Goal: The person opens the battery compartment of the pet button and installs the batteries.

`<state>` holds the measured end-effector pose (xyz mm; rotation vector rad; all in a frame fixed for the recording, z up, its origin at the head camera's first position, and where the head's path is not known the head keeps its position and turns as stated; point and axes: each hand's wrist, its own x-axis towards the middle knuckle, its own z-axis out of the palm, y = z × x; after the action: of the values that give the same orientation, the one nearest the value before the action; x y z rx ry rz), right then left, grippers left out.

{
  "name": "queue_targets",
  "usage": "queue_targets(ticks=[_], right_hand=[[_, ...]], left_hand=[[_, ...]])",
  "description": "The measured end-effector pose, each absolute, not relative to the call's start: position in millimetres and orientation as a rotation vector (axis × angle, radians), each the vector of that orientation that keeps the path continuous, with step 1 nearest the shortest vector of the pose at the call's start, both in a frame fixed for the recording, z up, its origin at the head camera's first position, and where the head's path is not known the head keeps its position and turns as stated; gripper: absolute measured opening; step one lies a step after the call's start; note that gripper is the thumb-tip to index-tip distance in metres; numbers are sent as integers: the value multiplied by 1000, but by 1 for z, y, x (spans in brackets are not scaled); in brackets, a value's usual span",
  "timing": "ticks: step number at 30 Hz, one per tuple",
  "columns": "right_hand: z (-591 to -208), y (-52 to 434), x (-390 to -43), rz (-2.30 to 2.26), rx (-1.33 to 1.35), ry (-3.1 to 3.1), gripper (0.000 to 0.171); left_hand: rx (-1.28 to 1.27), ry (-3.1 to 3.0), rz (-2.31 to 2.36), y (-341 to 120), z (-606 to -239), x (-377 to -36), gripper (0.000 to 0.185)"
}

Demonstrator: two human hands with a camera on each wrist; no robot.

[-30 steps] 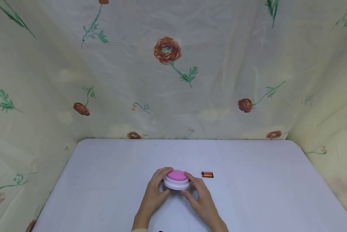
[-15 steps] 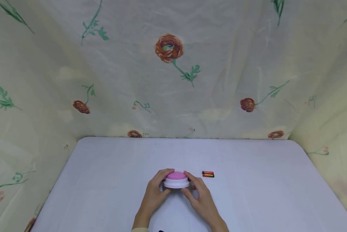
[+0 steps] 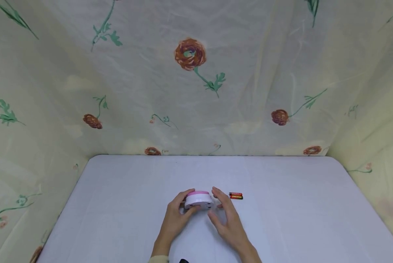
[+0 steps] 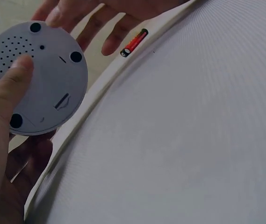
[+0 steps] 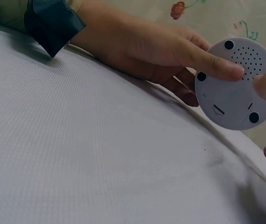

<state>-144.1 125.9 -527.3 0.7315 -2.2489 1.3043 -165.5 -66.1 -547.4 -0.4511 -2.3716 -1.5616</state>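
Two batteries (image 3: 236, 196) lie side by side on the white table (image 3: 117, 204), near the right hand (image 3: 228, 223), whose parted fingers stand just beside the pink-topped white disc (image 3: 199, 199). The left hand (image 3: 178, 213) grips that disc, tilted, thumb across its perforated underside (image 4: 51, 88).

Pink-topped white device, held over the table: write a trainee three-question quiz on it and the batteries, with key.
1. In the left wrist view, which hand's grip lays its thumb across the underside of the device?
2. In the head view, where do the two batteries lie relative to the device? A) left B) right C) on top
3. Count the large dark round spots on the underside.

Key: 1. the left hand; 2. B; 3. four.
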Motion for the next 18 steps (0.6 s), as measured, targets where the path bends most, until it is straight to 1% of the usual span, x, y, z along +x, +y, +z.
queue_targets(ticks=[3, 10, 18], right_hand=[[-516, 124, -140, 1313, 792, -2238, 73], [-544, 129, -148, 1260, 842, -2319, 84], [-542, 128, -146, 1215, 784, -2405, 87]], left_hand=[[-385, -2378, -1622, -66, -548, -165, 51], [-278, -2446, -1689, -65, -545, -164, 45], [-240, -2512, -1652, -65, -542, -163, 46]])
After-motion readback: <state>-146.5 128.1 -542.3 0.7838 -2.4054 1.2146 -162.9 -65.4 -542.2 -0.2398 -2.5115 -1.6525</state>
